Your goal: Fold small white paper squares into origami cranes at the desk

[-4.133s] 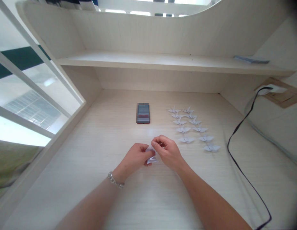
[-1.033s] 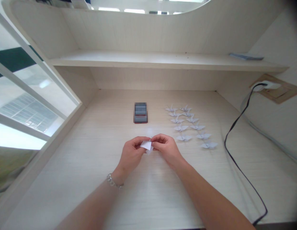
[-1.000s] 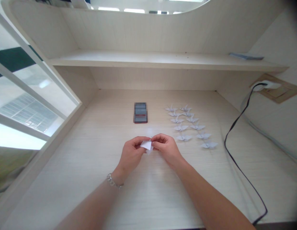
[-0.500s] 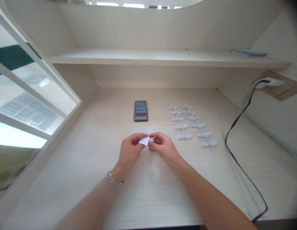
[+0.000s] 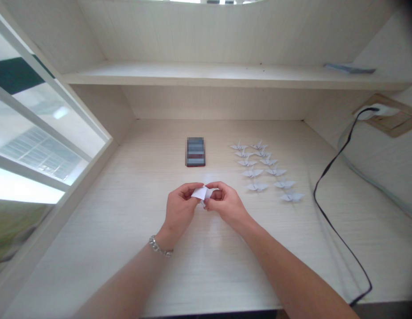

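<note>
Left hand (image 5: 179,210) and right hand (image 5: 226,204) pinch folded paper (image 5: 201,193) between fingertips, above desk (image 5: 126,266) | paper light, soft, easily crushed; grip at folds | paper cranes (image 5: 262,170) lie right

From here I see a window (image 5: 36,133) along the left of the pale wooden table (image 5: 103,221), letting in daylight. A long shelf (image 5: 206,73) spans the far end, and a wall socket (image 5: 382,114) sits right.

Folded paper (image 5: 202,193): white, matt, smooth. Origami cranes (image 5: 255,187): matt pale paper. Desk top (image 5: 133,212): pale wood-grain finish, matt, finely lined. Bracelet (image 5: 158,248): shiny metal links. Power cable (image 5: 332,230): black, smooth sheath, plastic in appearance.
</note>
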